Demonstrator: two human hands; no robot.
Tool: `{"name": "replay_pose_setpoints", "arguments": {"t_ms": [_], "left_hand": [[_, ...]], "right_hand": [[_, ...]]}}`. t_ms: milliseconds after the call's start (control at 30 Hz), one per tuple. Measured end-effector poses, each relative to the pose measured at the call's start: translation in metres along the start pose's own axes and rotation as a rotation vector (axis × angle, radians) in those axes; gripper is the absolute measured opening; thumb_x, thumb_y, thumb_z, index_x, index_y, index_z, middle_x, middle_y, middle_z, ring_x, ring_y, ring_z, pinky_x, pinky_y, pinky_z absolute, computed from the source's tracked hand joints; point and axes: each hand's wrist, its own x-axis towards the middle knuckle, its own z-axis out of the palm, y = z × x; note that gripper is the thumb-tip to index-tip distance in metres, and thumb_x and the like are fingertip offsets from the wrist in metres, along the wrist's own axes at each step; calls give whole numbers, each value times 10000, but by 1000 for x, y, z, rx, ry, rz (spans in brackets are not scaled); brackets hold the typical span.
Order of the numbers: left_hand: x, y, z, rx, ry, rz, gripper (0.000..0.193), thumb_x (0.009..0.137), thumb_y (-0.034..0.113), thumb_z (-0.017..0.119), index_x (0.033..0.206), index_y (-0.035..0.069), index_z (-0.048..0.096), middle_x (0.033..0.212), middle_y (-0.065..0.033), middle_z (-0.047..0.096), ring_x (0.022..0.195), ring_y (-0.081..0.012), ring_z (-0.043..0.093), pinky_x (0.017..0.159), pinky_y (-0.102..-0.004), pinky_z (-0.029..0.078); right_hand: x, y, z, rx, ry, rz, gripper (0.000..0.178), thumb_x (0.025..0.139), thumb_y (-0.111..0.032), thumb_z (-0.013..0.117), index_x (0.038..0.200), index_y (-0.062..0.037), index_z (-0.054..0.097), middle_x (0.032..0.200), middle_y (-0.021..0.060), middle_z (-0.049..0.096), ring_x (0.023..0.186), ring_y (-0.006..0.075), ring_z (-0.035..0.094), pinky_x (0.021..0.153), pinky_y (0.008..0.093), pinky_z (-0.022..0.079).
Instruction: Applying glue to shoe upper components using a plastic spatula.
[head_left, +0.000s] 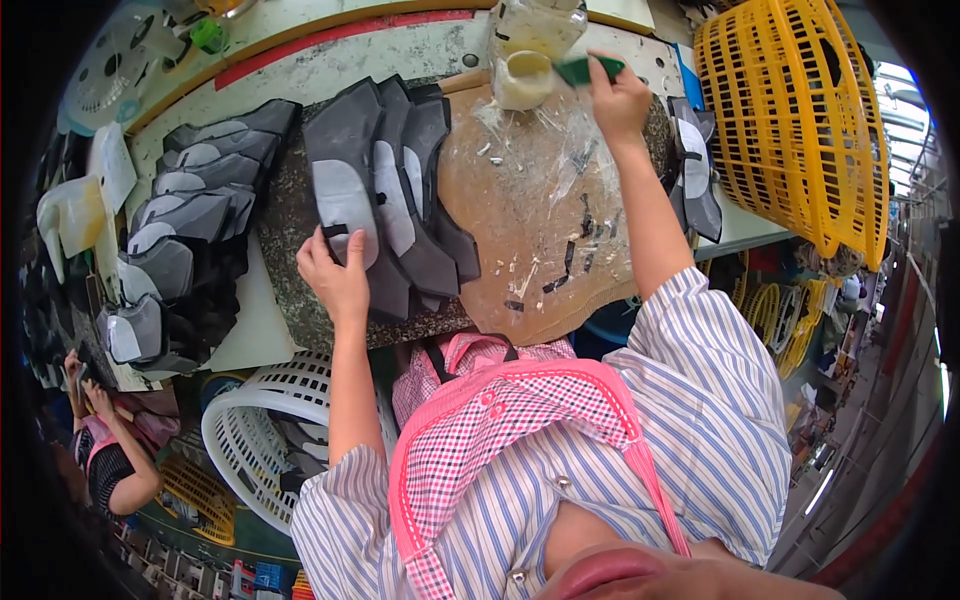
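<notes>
Under my left hand (338,280) lies a dark grey, curved flat piece with a light grey oval patch (340,190). My thumb presses on the patch and the fingers hold the piece's left edge, beside a small black strip. More such pieces (398,195) overlap just to its right. At the far side, my right hand (618,105) is closed on a green flat-handled tool (588,71); its working end is blurred, so I cannot tell its kind. That tool is beside a small cup of pale, paste-like stuff (527,80), with a cloudy clear container (540,22) behind it.
A stained brown board (540,220) with dried smears and black scraps covers the table's middle. Overlapped grey pieces (200,190) lie at left, another stack (692,170) at right. A yellow basket (790,120) stands far right, a white basket (262,430) below the table. Another person's arm (130,470) shows lower left.
</notes>
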Motion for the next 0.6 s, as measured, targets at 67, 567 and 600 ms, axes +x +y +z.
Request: {"name": "replay_pose_setpoints", "arguments": {"t_ms": [67,567,600], "left_hand": [[-1,11,-2,126,121,235,514,659,293,638,1018,-23,449,973,-162,424,896,-310,418,774,-367,343],[40,45,-37,-1168,-329,-215,190,744,100,571,888,33,466,799,-10,523,707,-75,481,643,-209,392],[37,50,-39,-1233,-342,-204,178,742,94,571,879,35,474,801,-6,524,715,-74,483,643,-209,391]], "right_hand": [[-12,-5,-10,130,-273,220,136,768,-134,531,830,-29,591,615,17,568,464,65,506,398,179,373],[-37,-80,33,1004,-390,542,205,792,-141,508,941,-1,517,713,76,572,508,121,540,440,210,454],[-37,-82,31,1009,-347,543,208,788,-137,513,938,6,515,711,77,571,507,119,536,437,207,452]]}}
